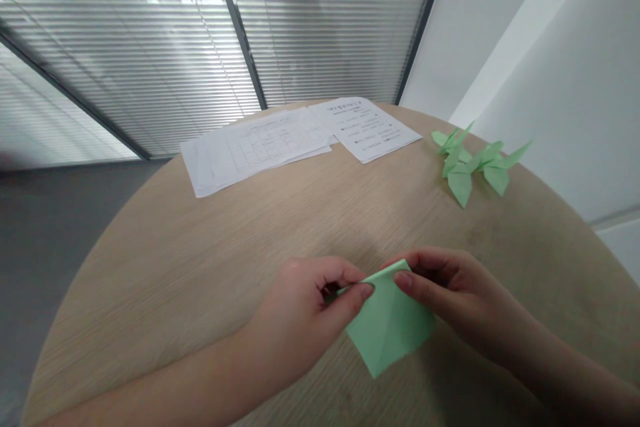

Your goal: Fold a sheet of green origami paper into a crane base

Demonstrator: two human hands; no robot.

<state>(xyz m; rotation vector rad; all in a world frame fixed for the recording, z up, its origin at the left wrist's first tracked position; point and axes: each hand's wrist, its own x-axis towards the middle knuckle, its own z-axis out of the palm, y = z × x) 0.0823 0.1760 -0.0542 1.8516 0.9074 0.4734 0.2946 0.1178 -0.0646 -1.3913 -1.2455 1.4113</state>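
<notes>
A light green sheet of origami paper (390, 327), partly folded, is held between both hands above the near part of the table. My left hand (313, 310) pinches the left end of its upper folded edge between thumb and index finger. At the right end of that edge, my right hand (450, 287) grips the paper, thumb on the near face and the other fingers behind. The paper's lower corner hangs free and points toward me. A crease runs down its face. The fingers behind the sheet are partly hidden.
Several folded green paper cranes (460, 170) stand close together at the back right of the round wooden table (240, 233). Printed white sheets (260, 147) overlap along the far edge, beside another printed page (370, 130). Window blinds (320, 27) and a white wall rise behind.
</notes>
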